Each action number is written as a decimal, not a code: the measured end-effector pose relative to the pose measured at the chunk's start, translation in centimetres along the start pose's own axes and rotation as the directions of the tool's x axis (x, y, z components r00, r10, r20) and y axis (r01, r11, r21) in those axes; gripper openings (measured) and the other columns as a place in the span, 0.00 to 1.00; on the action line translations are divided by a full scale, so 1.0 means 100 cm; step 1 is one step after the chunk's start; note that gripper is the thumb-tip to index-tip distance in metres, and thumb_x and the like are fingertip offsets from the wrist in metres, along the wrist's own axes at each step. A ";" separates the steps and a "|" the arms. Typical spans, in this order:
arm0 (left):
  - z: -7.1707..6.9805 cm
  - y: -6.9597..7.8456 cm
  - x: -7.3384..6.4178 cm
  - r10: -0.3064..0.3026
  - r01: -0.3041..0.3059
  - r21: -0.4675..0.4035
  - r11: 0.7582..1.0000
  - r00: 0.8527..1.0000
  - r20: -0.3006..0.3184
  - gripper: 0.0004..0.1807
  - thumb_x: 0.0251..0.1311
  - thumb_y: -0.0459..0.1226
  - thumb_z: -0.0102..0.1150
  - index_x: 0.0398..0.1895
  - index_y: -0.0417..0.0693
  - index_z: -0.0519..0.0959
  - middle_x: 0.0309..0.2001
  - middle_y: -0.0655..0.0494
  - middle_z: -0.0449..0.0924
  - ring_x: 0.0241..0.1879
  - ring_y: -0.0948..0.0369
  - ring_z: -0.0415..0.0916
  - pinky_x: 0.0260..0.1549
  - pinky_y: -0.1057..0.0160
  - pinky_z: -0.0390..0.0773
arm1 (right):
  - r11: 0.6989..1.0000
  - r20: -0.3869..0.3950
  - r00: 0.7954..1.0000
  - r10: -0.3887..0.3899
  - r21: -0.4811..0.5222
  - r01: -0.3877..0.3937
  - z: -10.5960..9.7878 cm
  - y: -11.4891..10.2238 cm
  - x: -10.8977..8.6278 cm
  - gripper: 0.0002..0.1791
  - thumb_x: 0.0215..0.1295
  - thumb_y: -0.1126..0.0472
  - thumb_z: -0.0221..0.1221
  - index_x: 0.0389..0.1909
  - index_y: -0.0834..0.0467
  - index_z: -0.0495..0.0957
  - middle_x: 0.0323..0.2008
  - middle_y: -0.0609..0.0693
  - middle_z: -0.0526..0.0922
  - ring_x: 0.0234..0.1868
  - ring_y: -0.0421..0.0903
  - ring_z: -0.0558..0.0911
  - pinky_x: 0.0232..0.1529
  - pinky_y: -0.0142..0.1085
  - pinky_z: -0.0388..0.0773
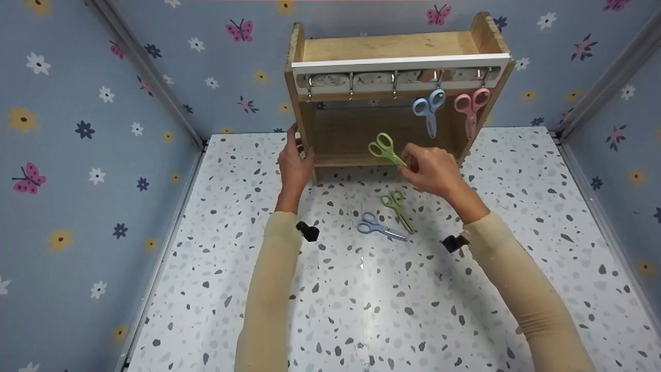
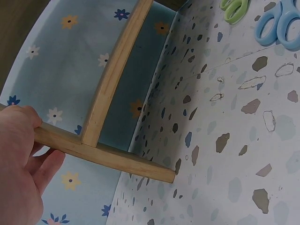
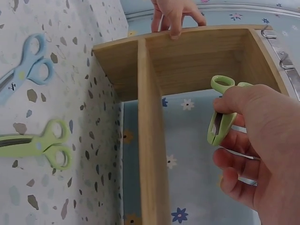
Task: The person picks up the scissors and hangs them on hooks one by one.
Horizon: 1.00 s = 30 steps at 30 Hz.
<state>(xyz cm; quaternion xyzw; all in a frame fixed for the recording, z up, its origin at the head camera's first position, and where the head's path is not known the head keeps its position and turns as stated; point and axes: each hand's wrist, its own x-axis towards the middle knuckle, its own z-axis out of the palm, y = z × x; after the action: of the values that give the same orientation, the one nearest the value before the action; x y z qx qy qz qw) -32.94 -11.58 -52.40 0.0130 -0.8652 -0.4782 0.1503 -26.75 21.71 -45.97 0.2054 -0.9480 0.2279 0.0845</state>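
My left hand [image 1: 296, 164] grips the left side panel of a wooden rack [image 1: 387, 47], thumb and fingers on either side of the board [image 2: 117, 158]. In front of the rack, my right hand [image 1: 434, 168] pinches green scissors [image 1: 391, 156] near the blade end, handle loops pointing up and left. Light blue scissors [image 1: 430, 114] and pink scissors [image 1: 470, 114] hang by a loop from the two rightmost hooks. On the tabletop below lie a second pair of green scissors [image 1: 398, 208] and a second blue pair [image 1: 380, 228].
Several metal hooks [image 1: 395, 85] line the rack's white front strip; the three on the left hold nothing. Speckled white tabletop [image 1: 248, 170] spreads under everything. Flower-patterned blue panels [image 1: 103, 170] stand at the back and both sides.
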 end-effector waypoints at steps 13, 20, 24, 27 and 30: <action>-0.001 -0.001 -0.001 0.024 -0.024 -0.003 1.000 1.000 -0.001 0.38 0.83 0.33 0.60 0.90 0.50 0.59 0.81 0.42 0.76 0.74 0.45 0.84 0.73 0.46 0.87 | 1.000 -0.035 0.999 -0.002 0.021 0.003 -0.013 -0.005 0.004 0.09 0.74 0.60 0.68 0.48 0.60 0.84 0.30 0.58 0.87 0.31 0.55 0.82 0.34 0.42 0.74; -0.001 -0.002 -0.001 0.047 -0.047 0.002 0.999 0.999 -0.009 0.37 0.83 0.33 0.60 0.90 0.48 0.60 0.79 0.40 0.77 0.73 0.44 0.84 0.73 0.46 0.87 | 1.000 -0.060 0.998 -0.004 0.026 0.006 -0.018 -0.010 0.006 0.08 0.74 0.60 0.67 0.47 0.60 0.84 0.30 0.57 0.86 0.31 0.54 0.81 0.35 0.41 0.73; -0.001 -0.002 0.000 0.044 -0.044 -0.006 0.999 0.999 -0.010 0.37 0.83 0.33 0.60 0.90 0.49 0.60 0.80 0.41 0.76 0.74 0.45 0.84 0.74 0.47 0.86 | 0.999 -0.072 0.997 -0.017 0.033 0.019 -0.021 -0.013 0.008 0.08 0.75 0.59 0.68 0.47 0.60 0.84 0.30 0.57 0.85 0.31 0.55 0.81 0.34 0.41 0.72; -0.001 -0.002 0.000 0.035 -0.035 -0.009 0.999 0.999 -0.005 0.37 0.83 0.34 0.60 0.90 0.50 0.60 0.81 0.42 0.76 0.74 0.45 0.83 0.74 0.47 0.86 | 0.999 -0.081 0.996 -0.022 0.034 0.025 -0.023 -0.013 0.010 0.09 0.75 0.58 0.68 0.46 0.60 0.84 0.30 0.57 0.85 0.31 0.54 0.80 0.35 0.41 0.72; -0.001 -0.001 0.000 0.029 -0.029 -0.010 1.000 1.000 -0.001 0.37 0.83 0.33 0.60 0.90 0.50 0.60 0.81 0.42 0.76 0.74 0.45 0.83 0.73 0.47 0.87 | 0.999 -0.095 0.995 -0.031 0.038 0.035 -0.025 -0.014 0.012 0.09 0.75 0.58 0.68 0.46 0.60 0.84 0.29 0.57 0.85 0.31 0.54 0.79 0.34 0.41 0.70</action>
<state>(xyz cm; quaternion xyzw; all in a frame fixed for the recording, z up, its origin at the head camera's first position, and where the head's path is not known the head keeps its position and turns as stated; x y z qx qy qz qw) -32.91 -11.69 -52.50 -0.0001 -0.8628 -0.4803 0.1578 -27.07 21.35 -42.96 0.2118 -0.9347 0.2546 0.1287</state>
